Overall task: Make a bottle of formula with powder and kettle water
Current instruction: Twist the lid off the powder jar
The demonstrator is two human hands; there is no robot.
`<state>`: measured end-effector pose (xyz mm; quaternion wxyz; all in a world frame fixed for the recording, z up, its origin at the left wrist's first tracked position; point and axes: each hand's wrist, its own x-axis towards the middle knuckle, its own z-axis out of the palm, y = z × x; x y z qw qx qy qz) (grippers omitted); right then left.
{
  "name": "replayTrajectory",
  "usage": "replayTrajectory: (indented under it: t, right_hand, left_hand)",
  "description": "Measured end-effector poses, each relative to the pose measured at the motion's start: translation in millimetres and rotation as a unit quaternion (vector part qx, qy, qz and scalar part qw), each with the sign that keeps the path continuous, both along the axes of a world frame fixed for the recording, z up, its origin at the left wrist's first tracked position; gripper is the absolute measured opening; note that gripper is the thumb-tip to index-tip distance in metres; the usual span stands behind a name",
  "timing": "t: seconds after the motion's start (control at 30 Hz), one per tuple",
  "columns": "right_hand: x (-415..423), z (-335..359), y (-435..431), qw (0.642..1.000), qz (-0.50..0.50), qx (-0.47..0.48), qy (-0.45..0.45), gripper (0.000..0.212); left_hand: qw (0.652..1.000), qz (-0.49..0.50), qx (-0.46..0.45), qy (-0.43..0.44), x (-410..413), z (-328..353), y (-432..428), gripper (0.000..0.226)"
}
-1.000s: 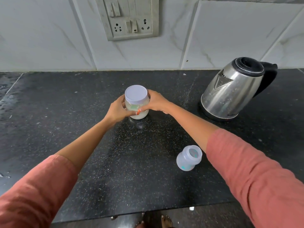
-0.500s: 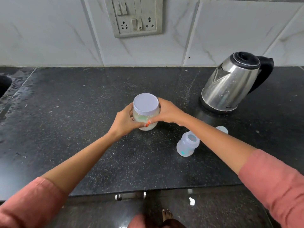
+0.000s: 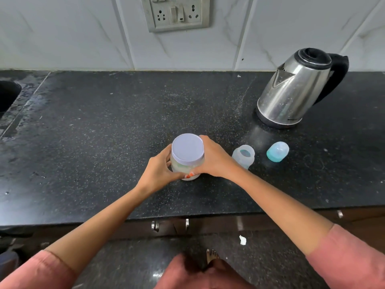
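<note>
A clear powder jar (image 3: 187, 157) with a pale lilac lid stands upright on the black granite counter (image 3: 104, 142). My left hand (image 3: 159, 173) grips its left side and my right hand (image 3: 214, 159) grips its right side, fingers curled round the body below the lid. Just right of my right hand stands an open clear baby bottle (image 3: 243, 155), partly hidden by my wrist. Its teal cap with teat (image 3: 277, 152) lies further right. A steel kettle (image 3: 298, 90) with a black lid and handle sits at the back right.
A wall socket panel (image 3: 176, 13) is set in the white tiles behind. A dark sink edge (image 3: 8, 94) shows at far left, with wet patches beside it. The counter's front edge runs below my forearms, with drawer handles (image 3: 155, 225) under it.
Both hands have drawn the jar toward the counter's front, close to the bottle. The view has tilted down, bringing the teal cap and the floor into sight.
</note>
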<state>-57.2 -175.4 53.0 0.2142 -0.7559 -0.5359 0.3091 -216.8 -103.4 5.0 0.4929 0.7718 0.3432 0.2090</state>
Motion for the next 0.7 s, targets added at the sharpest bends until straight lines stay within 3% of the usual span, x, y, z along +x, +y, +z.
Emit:
replayTrajectory:
  t: [0.43, 0.7]
  right_hand:
    - [-2.9, 2.4, -0.3, 0.999, 0.026, -0.035, -0.002, 0.098]
    - [-6.8, 28.8, 9.8, 0.991, 0.070, -0.068, -0.097, 0.099]
  left_hand:
    - [0.999, -0.019, -0.025, -0.024, -0.6, -7.9, -5.3, 0.087]
    - [0.996, -0.029, -0.067, -0.050, 11.5, 3.4, -6.8, 0.084]
